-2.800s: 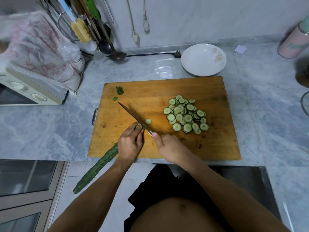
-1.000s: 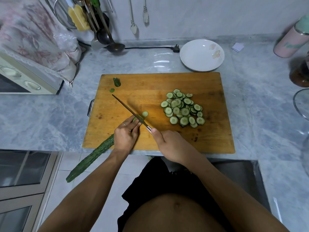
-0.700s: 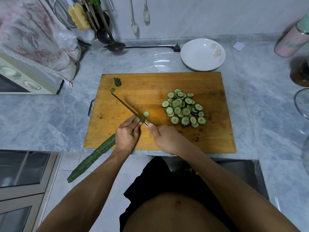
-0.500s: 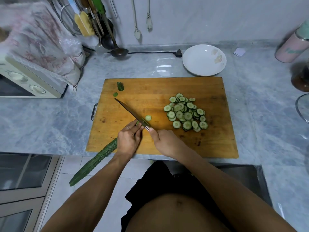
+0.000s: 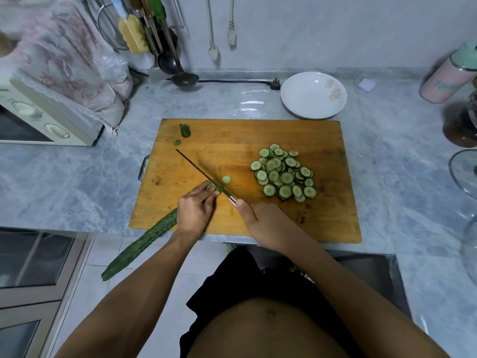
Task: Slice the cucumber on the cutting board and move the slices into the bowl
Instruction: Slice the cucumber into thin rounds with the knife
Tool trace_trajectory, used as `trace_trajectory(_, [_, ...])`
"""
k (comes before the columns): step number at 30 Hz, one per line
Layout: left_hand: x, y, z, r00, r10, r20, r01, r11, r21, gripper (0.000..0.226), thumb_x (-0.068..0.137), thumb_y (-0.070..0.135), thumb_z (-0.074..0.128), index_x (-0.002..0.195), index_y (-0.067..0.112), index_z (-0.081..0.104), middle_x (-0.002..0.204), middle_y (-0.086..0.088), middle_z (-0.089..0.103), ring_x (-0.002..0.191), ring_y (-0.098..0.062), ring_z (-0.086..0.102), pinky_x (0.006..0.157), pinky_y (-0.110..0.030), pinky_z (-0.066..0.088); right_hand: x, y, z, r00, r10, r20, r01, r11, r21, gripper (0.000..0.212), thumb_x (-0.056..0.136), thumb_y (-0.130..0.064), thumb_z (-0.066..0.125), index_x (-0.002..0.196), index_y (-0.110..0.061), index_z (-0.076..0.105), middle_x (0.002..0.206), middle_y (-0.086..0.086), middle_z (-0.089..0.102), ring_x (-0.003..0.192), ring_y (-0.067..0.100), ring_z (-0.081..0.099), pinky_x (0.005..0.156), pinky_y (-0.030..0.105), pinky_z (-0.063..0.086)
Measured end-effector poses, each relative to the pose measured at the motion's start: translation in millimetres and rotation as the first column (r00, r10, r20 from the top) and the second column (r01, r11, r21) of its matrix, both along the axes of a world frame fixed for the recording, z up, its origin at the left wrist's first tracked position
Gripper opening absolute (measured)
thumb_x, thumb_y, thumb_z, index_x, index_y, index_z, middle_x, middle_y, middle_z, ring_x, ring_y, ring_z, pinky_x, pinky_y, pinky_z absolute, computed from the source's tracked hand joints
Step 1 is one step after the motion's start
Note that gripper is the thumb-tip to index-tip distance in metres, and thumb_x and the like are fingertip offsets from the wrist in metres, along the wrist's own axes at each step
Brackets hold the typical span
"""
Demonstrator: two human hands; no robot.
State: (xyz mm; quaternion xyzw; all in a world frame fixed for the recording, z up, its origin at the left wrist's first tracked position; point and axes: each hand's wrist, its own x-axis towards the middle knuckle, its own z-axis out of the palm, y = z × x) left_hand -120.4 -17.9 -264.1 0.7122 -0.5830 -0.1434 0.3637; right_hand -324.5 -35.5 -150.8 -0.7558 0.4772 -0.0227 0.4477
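Cucumber lies diagonally across the near left corner of the cutting board, its dark uncut length overhanging the board and the counter edge toward the floor. Left hand presses down on the cucumber's cut end, fingers curled over it, fingertips right against the blade. Right hand grips the knife by its handle, which is mostly hidden in the fist; the thin blade runs diagonally toward the far left corner of the board and meets the cucumber at the fingertips. One loose slice lies just beside the blade on its right side. Pile of slices sits right of the board's centre, well apart from the knife. Two small green offcuts rest near the far left corner of the board. White bowl stands on the counter just beyond the board's far edge, toward the right; no slices are in it. Toaster oven under a cloth cover occupies the far left of the counter.
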Motion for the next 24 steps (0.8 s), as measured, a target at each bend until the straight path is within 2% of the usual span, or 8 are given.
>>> trace_trajectory(4, [-2.1, 0.1, 1.7, 1.0, 0.008, -0.013, -0.008, 1.0, -0.006, 0.032, 0.088, 0.026, 0.057, 0.102, 0.008, 0.077, 0.118, -0.009, 0.07, 0.106, -0.017, 0.068, 0.094, -0.03, 0.053, 0.6, 5.7, 0.9, 1.0, 0.001, 0.003, -0.001, 1.0, 0.001, 0.061, 0.106, -0.047, 0.022, 0.059, -0.013, 0.041, 0.06, 0.006, 0.047, 0.057, 0.016, 0.045, 0.054, 0.034, 0.031])
trace_trajectory(8, [-3.0, 0.8, 2.5, 1.0, 0.024, -0.005, -0.025, 1.0, -0.006, 0.028, 0.086, 0.02, 0.058, 0.101, 0.006, 0.078, 0.117, -0.012, 0.07, 0.104, -0.021, 0.068, 0.093, -0.032, 0.054, 3.9, 4.1, 1.9, 1.0, 0.01, -0.001, -0.01, 1.0, 0.024, 0.062, 0.106, -0.047, 0.021, 0.058, -0.013, 0.039, 0.058, 0.004, 0.044, 0.055, 0.015, 0.043, 0.058, 0.034, 0.029])
trace_trajectory(12, [-4.1, -0.7, 0.6, 1.0, 0.013, 0.003, -0.013, 1.0, -0.01, 0.024, 0.086, 0.012, 0.063, 0.104, 0.003, 0.076, 0.117, -0.014, 0.069, 0.106, -0.023, 0.067, 0.096, -0.022, 0.047, 5.6, -4.9, 1.9, 1.0, 0.015, 0.002, -0.016, 0.999, 0.032, 0.063, 0.106, -0.047, 0.021, 0.058, -0.01, 0.039, 0.055, 0.005, 0.044, 0.051, 0.016, 0.044, 0.05, 0.029, 0.03])
trace_trajectory(17, [-3.9, -0.7, -0.6, 1.0, 0.015, 0.023, -0.015, 1.0, -0.007, 0.019, 0.083, 0.002, 0.069, 0.101, 0.0, 0.076, 0.112, -0.019, 0.07, 0.102, -0.021, 0.066, 0.096, -0.005, 0.036, 15.8, -16.2, -2.3, 1.0, 0.003, 0.014, -0.004, 0.997, 0.073, 0.065, 0.106, -0.049, 0.02, 0.056, -0.011, 0.038, 0.048, 0.002, 0.04, 0.039, 0.011, 0.042, 0.048, 0.029, 0.033])
trace_trajectory(19, [-4.2, -1.2, 0.6, 0.999, 0.019, 0.036, -0.019, 1.0, -0.001, 0.02, 0.083, 0.007, 0.066, 0.099, 0.0, 0.076, 0.111, -0.019, 0.07, 0.1, -0.026, 0.069, 0.094, -0.01, 0.039, 26.1, -18.5, -10.4, 1.0, -0.003, -0.011, 0.004, 0.998, 0.057, 0.066, 0.106, -0.05, 0.019, 0.056, -0.011, 0.04, 0.053, 0.003, 0.042, 0.05, 0.015, 0.044, 0.054, 0.03, 0.03])
trace_trajectory(21, [-3.6, -2.2, 1.5, 0.999, 0.013, 0.047, -0.013, 1.0, 0.008, 0.023, 0.083, 0.012, 0.063, 0.098, 0.001, 0.077, 0.111, -0.018, 0.07, 0.099, -0.028, 0.07, 0.091, -0.02, 0.048, 33.3, -17.5, -19.9, 1.0, -0.019, -0.022, 0.02, 0.999, 0.041, 0.065, 0.106, -0.05, 0.018, 0.057, -0.014, 0.043, 0.058, 0.003, 0.045, 0.067, 0.023, 0.05, 0.066, 0.029, 0.031])
trace_trajectory(24, [-5.2, -1.0, 2.1, 0.997, 0.021, 0.071, -0.02, 1.0, -0.012, 0.026, 0.085, 0.016, 0.06, 0.095, 0.0, 0.078, 0.108, -0.018, 0.072, 0.097, -0.028, 0.071, 0.084, -0.035, 0.057, 36.5, -13.9, -32.3, 0.999, -0.043, -0.004, 0.043, 0.999, 0.008, 0.064, 0.106, -0.048, 0.018, 0.059, -0.014, 0.045, 0.068, 0.007, 0.053, 0.093, 0.035, 0.056, 0.074, 0.031, 0.034])
